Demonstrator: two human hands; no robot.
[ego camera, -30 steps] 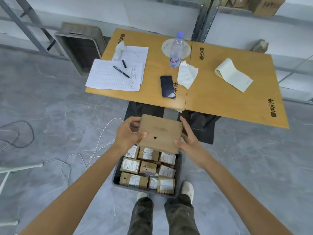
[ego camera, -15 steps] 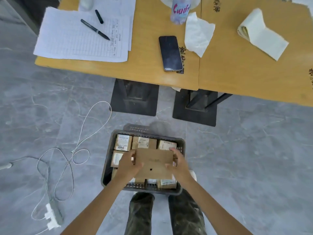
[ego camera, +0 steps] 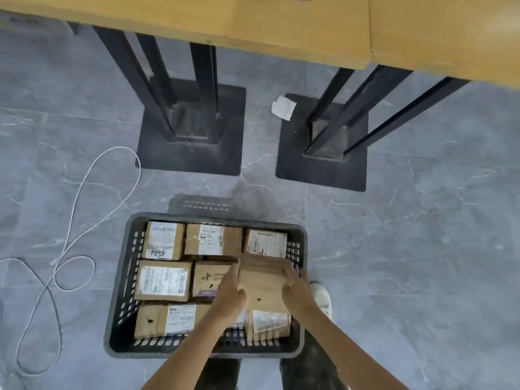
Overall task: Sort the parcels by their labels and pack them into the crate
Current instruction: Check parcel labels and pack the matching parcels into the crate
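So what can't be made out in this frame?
- Label text on the parcels, head view: too small and blurred to read.
- The held parcel: no label shows on its visible face.
- The slot beneath it in the crate: hidden by it, the left hand and right hand.
- Tabletop: cut off at the top edge.

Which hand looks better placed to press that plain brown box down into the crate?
The right hand, probably. It lies over the box beside the crate's right wall, so it could push straight down. The left hand only grips the box's left edge, between it and the neighbouring parcel.
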